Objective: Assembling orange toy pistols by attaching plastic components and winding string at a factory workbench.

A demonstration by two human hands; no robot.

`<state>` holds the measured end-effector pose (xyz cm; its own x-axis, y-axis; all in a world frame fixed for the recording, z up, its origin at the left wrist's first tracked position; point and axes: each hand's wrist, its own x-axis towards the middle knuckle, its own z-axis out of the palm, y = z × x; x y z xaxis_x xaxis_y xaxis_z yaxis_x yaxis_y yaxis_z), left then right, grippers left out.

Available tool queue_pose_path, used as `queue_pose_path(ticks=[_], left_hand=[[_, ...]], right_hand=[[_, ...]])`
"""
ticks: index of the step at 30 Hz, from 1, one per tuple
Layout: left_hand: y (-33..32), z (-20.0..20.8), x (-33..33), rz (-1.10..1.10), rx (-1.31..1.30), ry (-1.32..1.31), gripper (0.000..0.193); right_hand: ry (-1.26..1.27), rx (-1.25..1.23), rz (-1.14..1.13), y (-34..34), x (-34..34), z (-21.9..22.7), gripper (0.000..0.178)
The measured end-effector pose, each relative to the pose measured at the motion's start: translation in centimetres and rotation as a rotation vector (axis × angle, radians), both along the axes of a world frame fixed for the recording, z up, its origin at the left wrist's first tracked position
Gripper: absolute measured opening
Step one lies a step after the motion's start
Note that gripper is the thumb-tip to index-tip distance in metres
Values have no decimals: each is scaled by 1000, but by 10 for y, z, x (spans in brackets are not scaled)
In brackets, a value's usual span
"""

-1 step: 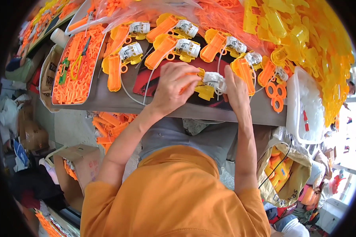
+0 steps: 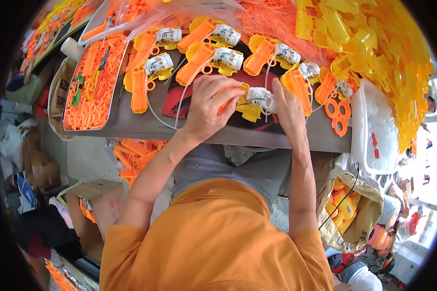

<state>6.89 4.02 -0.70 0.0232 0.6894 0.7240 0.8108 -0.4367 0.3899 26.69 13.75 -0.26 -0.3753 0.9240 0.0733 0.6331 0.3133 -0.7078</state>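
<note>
A part-built toy gun [image 2: 250,112], with a yellow half shell and a white mechanism [image 2: 261,98] with dark wires, is between my two hands above the table's near edge. My left hand [image 2: 210,107] is closed with thumb and fingers pinched around its orange handle end, mostly hidden by the fingers. At the other end my right hand [image 2: 289,107] presses against the white mechanism, fingers close together and its thumb not clearly seen. Several similar toy guns [image 2: 197,65] lie open just beyond, each with an orange handle, yellow shell and white mechanism.
To the left stands a tray [image 2: 108,104] of small orange parts, with yellow-handled scissors [image 2: 92,85] and green cutters [image 2: 77,90] on top. A white bin [image 2: 359,116] holds translucent pieces at right. Orange rings [image 2: 340,127] lie beside it. Yellow shells [image 2: 364,46] pile up behind.
The whole view has shifted very slightly. Both hands keep the same hold on the toy gun.
</note>
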Motion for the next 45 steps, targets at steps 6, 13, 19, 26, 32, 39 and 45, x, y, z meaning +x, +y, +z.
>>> queue_pose_path(ticks=[6, 13, 19, 26, 32, 39, 45], left_hand=[[18, 30, 38, 29, -101, 398, 38], [33, 27, 2, -192, -202, 65, 38], [30, -5, -8, -225, -379, -275, 47], [26, -12, -8, -201, -300, -144, 48], [29, -11, -4, -215, -255, -97, 46], [28, -8, -8, -201, -260, -93, 47], [30, -13, -8, -239, -296, -94, 45]], right_hand=[[-137, -62, 52, 3, -2, 26, 62], [120, -112, -24, -16, 17, 39, 32], [-163, 586, 245, -3, 25, 3, 21], [-171, 469, 360, -38, 17, 39, 10], [122, 357, 589, -92, 1, 7, 2], [15, 569, -33, -47, -19, 0, 16], [-115, 525, -26, -38, -27, -4, 21]])
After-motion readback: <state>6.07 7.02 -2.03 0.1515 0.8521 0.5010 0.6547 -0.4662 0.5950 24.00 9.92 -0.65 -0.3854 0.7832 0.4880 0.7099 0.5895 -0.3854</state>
